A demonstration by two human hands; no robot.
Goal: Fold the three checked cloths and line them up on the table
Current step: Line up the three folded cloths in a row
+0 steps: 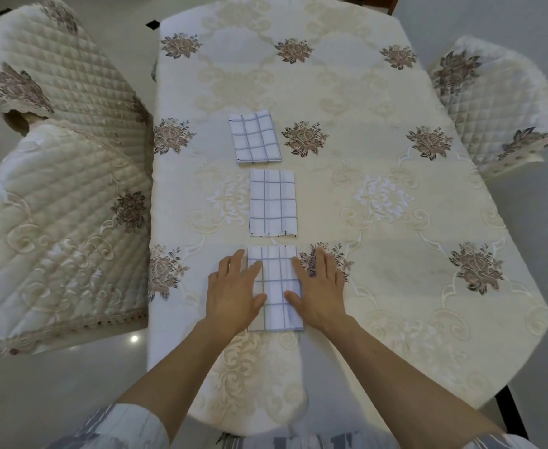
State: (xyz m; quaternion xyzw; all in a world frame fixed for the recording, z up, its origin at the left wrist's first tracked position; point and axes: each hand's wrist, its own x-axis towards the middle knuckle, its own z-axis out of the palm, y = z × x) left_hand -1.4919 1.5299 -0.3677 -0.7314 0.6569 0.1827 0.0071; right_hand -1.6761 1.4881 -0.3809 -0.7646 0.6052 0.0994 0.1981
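Cloth three, the near cloth (pixel 277 273), lies folded at the table's (pixel 379 92) near end, with both hands laid flat along its long sides. The left hand (pixel 233 293) has straight fingers spread over the left edge. The right hand (pixel 318 293) rests half on the right edge and half on the table. Neither hand grasps anything; they only press. This looks like the last step, squaring and smoothing the final fold. The next move seems to call for light inward nudges so this cloth sits in line with the others, then lifting the palms straight up so the thin layers don't shift. The cloth is soft white weave with a blue-grey grid, a narrow rectangle with stacked layer edges showing at its near end. Beyond it lies the middle cloth (pixel 272 204), a like rectangle, just apart. Further on is the far cloth (pixel 254 137), set a little left and slightly skewed. The table wears a cream floral damask cover. Quilted chairs (pixel 62 205) flank it.
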